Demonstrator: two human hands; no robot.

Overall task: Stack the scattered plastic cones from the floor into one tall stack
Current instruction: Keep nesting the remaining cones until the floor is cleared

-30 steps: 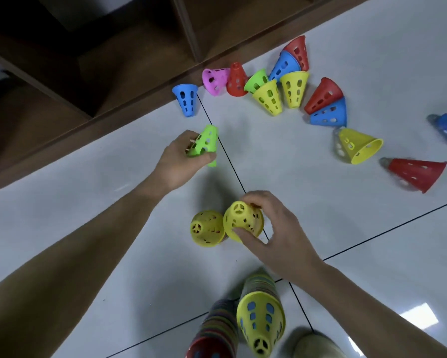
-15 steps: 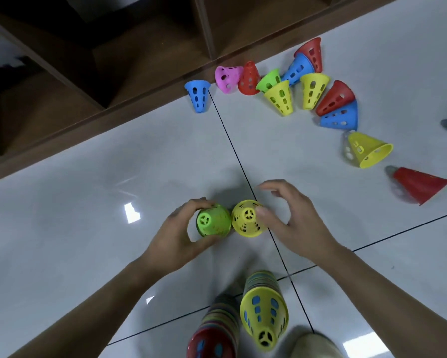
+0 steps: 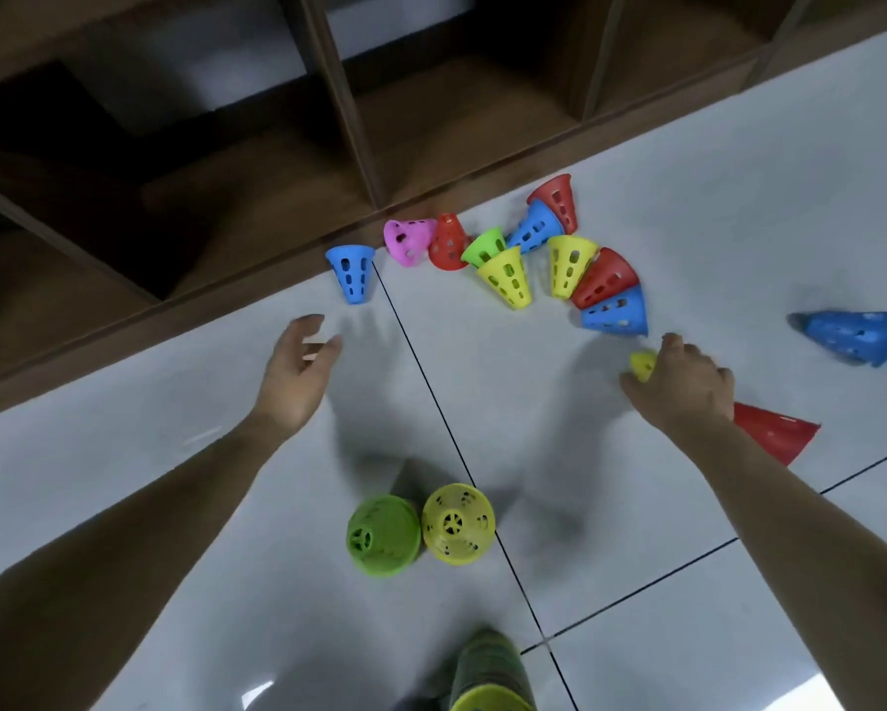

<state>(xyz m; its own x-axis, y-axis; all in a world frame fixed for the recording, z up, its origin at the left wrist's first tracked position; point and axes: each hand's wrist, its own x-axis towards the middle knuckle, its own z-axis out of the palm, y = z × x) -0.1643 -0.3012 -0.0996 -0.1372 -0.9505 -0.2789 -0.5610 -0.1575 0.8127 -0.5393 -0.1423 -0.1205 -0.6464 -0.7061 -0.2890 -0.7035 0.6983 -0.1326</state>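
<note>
A green cone (image 3: 383, 536) and a yellow cone (image 3: 458, 523) stand upright side by side on the white floor, close to me. My left hand (image 3: 298, 374) hovers with relaxed fingers just below an upside-down blue cone (image 3: 350, 273). My right hand (image 3: 680, 382) curls over a lying yellow cone (image 3: 642, 364), mostly hiding it. Several loose cones in pink, red, green, yellow and blue lie in a cluster (image 3: 513, 254) by the shelf. A tall multicoloured stack (image 3: 490, 674) rises at the bottom edge.
A dark wooden shelf unit (image 3: 277, 161) runs along the far side of the floor. A red cone (image 3: 775, 433) lies right of my right wrist, and a blue cone (image 3: 857, 336) lies farther right.
Both hands let go of the green and yellow cones, left standing on the floor. My left hand reached out toward the blue cone; my right hand reached to the lying yellow cone.
</note>
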